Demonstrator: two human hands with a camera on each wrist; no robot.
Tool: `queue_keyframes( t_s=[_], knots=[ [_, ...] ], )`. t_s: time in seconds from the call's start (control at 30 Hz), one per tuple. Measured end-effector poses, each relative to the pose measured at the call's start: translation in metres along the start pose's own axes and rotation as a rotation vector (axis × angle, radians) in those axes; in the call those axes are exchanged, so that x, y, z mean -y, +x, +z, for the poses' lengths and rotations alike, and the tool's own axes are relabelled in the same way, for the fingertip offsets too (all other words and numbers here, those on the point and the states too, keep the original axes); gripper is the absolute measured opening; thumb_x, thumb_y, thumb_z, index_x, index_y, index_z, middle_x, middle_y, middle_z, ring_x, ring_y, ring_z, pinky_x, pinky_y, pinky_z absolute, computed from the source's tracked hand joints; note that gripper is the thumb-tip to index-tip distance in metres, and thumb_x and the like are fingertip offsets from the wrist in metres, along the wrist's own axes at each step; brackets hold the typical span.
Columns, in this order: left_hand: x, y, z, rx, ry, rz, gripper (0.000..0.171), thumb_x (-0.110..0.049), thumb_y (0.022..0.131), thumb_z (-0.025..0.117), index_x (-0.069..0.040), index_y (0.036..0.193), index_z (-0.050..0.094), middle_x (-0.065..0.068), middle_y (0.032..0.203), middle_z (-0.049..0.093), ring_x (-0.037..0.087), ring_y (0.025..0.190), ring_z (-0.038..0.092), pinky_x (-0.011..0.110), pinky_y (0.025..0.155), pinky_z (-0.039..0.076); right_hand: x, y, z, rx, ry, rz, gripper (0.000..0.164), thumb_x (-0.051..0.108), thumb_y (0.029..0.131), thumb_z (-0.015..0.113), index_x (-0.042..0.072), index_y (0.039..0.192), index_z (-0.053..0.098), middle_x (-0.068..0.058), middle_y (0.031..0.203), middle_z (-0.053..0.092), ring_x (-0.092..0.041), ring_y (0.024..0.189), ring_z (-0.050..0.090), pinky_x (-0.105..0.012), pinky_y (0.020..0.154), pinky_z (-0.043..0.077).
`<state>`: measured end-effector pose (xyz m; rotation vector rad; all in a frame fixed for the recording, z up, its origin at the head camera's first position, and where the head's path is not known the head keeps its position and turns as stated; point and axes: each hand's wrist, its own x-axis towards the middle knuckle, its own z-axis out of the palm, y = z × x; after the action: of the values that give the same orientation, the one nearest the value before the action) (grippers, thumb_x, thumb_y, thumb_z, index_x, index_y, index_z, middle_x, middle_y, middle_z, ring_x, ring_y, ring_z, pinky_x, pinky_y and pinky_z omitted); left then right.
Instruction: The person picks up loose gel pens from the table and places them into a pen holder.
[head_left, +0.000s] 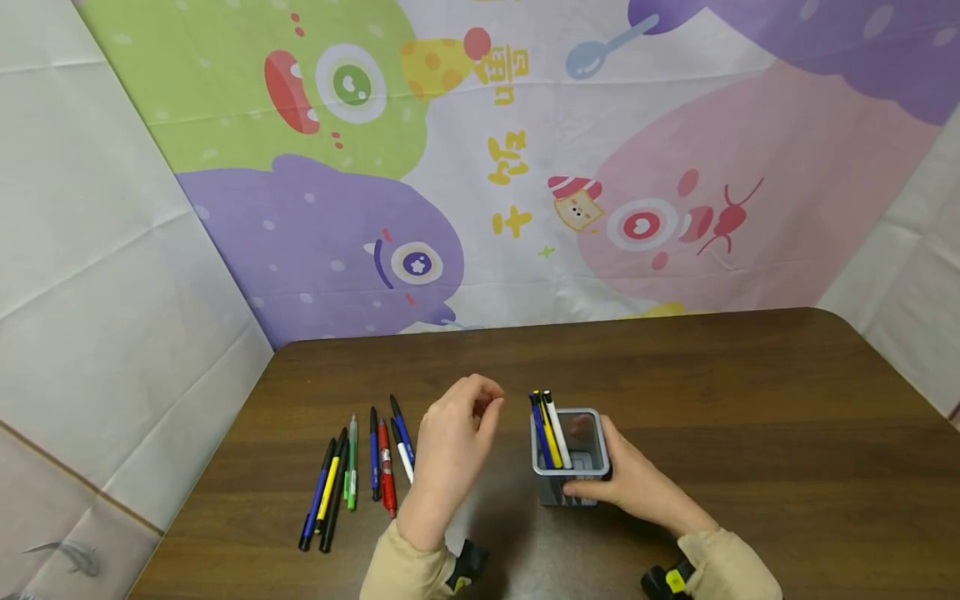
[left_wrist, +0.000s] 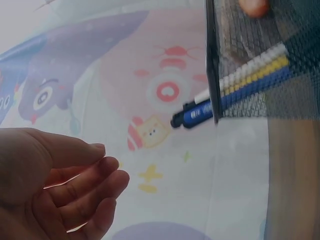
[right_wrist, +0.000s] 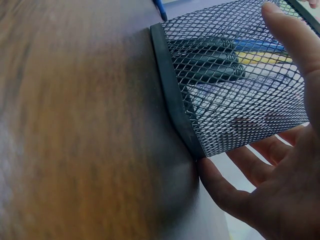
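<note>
A dark mesh pen holder (head_left: 553, 493) with a grey rim stands upright on the table in the head view. My right hand (head_left: 647, 485) grips its right side, thumb across the front and fingers behind. Blue (head_left: 541, 435), yellow (head_left: 553, 437) and white (head_left: 558, 433) pens lean inside against the left wall. To the left of the holder, my left hand (head_left: 452, 446) is raised with loosely curved fingers and holds nothing. In the left wrist view, thumb and fingertips (left_wrist: 111, 164) are close together, apart from the holder.
Several pens lie on the brown table (head_left: 750, 400) left of my left hand: a red pen (head_left: 386, 471), a green pen (head_left: 352, 467), a yellow pen (head_left: 330, 483) and blue ones. My left forearm partly covers some. A cartoon-printed cloth (head_left: 525, 275) hangs behind the table.
</note>
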<state>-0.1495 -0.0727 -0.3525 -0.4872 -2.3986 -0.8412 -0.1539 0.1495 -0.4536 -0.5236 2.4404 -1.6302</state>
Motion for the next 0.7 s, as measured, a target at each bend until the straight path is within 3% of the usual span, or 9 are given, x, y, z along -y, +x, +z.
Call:
queue_keyframes(
  t_s=[0.37, 0.7],
  knots=[
    [0.023, 0.002, -0.008, -0.046, 0.121, -0.033, 0.007, -0.013, 0.081, 0.066, -0.011, 0.086, 0.060, -0.002, 0.077, 0.062, 0.009, 0.063, 0.056, 0.030, 0.053, 0.047, 0.002, 0.000, 0.001, 0.008, 0.020, 0.011, 0.080, 0.029, 0.072, 0.075, 0.014, 0.134, 0.027, -0.018, 0.126, 0.045, -0.026, 0.099, 0.055, -0.033, 0.071, 0.051],
    [0.039, 0.000, -0.012, 0.036, 0.211, -0.084, 0.007, -0.013, 0.081, 0.066, -0.009, 0.085, 0.061, 0.000, 0.074, 0.061, 0.010, 0.058, 0.054, 0.027, 0.050, 0.045, 0.002, -0.001, 0.001, 0.003, 0.006, 0.007, 0.079, 0.030, 0.072, 0.075, 0.015, 0.133, 0.027, -0.016, 0.126, 0.045, -0.023, 0.101, 0.054, -0.033, 0.073, 0.050]
  ],
)
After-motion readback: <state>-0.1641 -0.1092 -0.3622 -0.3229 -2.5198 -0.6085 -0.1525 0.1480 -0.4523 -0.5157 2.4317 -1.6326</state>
